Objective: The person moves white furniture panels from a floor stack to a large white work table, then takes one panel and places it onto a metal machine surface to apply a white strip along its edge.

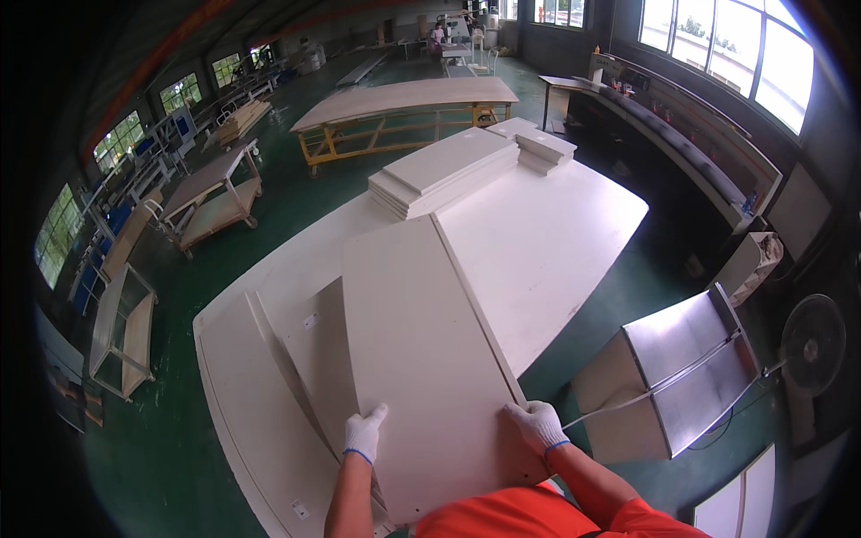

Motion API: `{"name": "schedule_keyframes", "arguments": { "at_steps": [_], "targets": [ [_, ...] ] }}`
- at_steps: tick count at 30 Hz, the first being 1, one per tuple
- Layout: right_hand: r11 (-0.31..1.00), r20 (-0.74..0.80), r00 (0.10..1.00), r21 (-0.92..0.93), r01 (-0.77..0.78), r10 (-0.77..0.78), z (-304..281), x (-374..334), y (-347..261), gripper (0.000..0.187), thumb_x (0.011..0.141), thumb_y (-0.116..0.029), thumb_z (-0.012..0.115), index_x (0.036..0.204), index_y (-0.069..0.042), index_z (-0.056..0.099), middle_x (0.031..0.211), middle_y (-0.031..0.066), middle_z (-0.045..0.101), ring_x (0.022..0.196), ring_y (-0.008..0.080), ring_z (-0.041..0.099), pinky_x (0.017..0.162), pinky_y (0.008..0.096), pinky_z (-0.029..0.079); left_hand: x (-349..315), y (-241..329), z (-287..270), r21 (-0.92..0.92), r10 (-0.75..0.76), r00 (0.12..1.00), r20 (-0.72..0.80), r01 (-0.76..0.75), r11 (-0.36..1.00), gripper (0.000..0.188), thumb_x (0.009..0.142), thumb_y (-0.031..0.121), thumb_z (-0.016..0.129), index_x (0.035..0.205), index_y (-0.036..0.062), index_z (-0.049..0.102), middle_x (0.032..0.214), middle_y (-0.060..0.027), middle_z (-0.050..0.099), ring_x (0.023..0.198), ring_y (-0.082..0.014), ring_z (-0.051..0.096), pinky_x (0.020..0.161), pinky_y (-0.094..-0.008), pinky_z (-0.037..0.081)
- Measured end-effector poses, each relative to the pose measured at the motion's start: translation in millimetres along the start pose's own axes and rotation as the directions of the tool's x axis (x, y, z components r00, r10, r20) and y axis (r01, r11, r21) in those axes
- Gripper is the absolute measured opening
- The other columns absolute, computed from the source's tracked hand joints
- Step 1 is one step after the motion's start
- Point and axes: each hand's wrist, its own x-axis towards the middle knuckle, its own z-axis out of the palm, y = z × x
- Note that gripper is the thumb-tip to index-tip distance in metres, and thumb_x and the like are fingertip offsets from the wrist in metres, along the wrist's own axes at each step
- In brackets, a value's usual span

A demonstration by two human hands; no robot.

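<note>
A large off-white board [421, 332] slants up from my body over the white worktable [556, 242]. My left hand [364, 434], in a white knit glove with a blue cuff, grips its left edge. My right hand [536, 425], gloved alike, clasps the opposite edge, which shows a thin groove along its length. Small dark holes mark the board's near end. Under and left of it lies another white panel [309, 336] with a small label, and a long panel [269, 430] rests beside that. The fingers beneath the held board are hidden.
Stacked white boards [448, 170] stand at the table's far end, with smaller pieces [543, 148] alongside. Beyond is a yellow-framed bench [404, 103]. Wheeled carts [215, 197] stand left. At right are a metal-topped box [691, 359] and a fan [812, 348]. A distant person [437, 38] is visible.
</note>
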Motion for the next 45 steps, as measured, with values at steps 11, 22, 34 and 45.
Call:
{"name": "schedule_keyframes", "arguments": {
  "at_steps": [11, 22, 34, 45],
  "targets": [
    [0.956, -0.396, 0.880, 0.233, -0.178, 0.261, -228.2, 136.2, 136.3, 0.046, 0.097, -0.034, 0.069, 0.100, 0.012, 0.074, 0.088, 0.0131, 0.074, 0.077, 0.0227, 0.066, 0.073, 0.0399, 0.053, 33.2, 120.0, 317.9, 0.238, 0.012, 0.939, 0.343, -0.099, 0.966, 0.083, 0.085, 0.051, 0.083, 0.121, -0.0203, 0.062, 0.112, -0.0299, 0.072, 0.104, -0.0368, 0.071, 0.090, -0.0437, 0.055],
    [0.921, -0.217, 0.945, 0.358, -0.155, 0.243, -299.1, 423.1, 99.4, 0.039, 0.098, -0.042, 0.068, 0.086, -0.005, 0.072, 0.078, 0.0057, 0.063, 0.063, 0.0233, 0.055, 0.057, 0.0453, 0.045, -41.3, 65.0, 287.6, -0.188, -0.233, 0.810, 0.539, 0.384, 0.904, 0.034, 0.105, 0.034, 0.064, 0.111, 0.0011, 0.066, 0.096, -0.0058, 0.069, 0.077, -0.0143, 0.069, 0.068, -0.0293, 0.059],
    [0.861, -0.306, 0.814, -0.302, 0.408, -0.493, -110.9, 426.4, 73.0, 0.050, 0.101, -0.028, 0.067, 0.135, 0.009, 0.063, 0.124, 0.0214, 0.072, 0.105, 0.0337, 0.071, 0.091, 0.0435, 0.056, -205.5, -129.2, 101.3, -0.603, -0.492, 0.868, -0.062, 0.361, 0.712, 0.026, 0.101, 0.033, 0.064, 0.095, 0.0078, 0.064, 0.083, -0.0013, 0.064, 0.072, -0.0125, 0.062, 0.064, -0.0304, 0.054],
    [0.699, 0.920, 0.392, -0.280, 0.658, 0.000, 256.6, 37.6, 126.8, 0.035, 0.098, -0.024, 0.067, 0.116, 0.007, 0.071, 0.090, 0.0121, 0.073, 0.087, 0.0169, 0.069, 0.081, 0.0289, 0.054, -211.2, -371.9, -219.8, 0.178, 0.015, 0.347, -0.938, 0.442, 0.879, 0.040, 0.094, 0.042, 0.064, 0.108, 0.0064, 0.073, 0.103, -0.0214, 0.075, 0.099, -0.0390, 0.071, 0.088, -0.0479, 0.056]
  ]
}}
